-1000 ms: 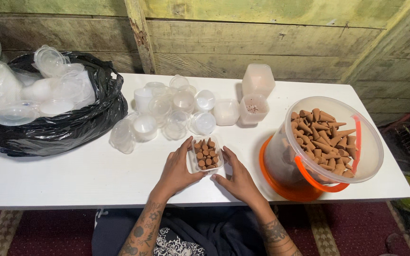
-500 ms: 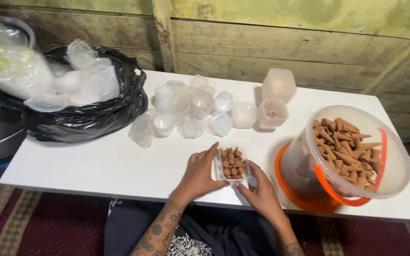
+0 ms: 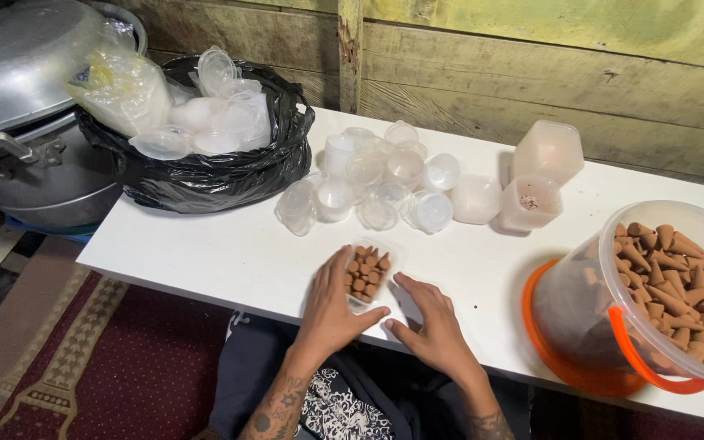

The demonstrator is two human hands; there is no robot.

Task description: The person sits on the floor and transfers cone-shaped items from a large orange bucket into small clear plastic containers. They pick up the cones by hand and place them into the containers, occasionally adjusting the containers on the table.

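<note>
A small clear plastic cup (image 3: 367, 273) packed with brown cone-shaped pieces stands near the front edge of the white table (image 3: 230, 253). My left hand (image 3: 333, 314) cups its left side, thumb reaching under its near edge. My right hand (image 3: 432, 326) lies flat on the table just right of the cup, fingers spread, fingertips close to it. To the right, a large clear bucket (image 3: 653, 301) with an orange handle and base is tilted toward me and holds many of the same brown cones.
A cluster of empty clear cups and lids (image 3: 385, 183) sits mid-table, with two taller frosted containers (image 3: 543, 175) behind. A black bag (image 3: 205, 175) full of plastic cups rests at the table's left end. A big metal pot (image 3: 34, 122) stands beyond it. Wooden planks form the back wall.
The view has swung left, bringing the metal pot into sight. My hands stay at the filled cup; the right hand has come off its side and flattened on the table.
</note>
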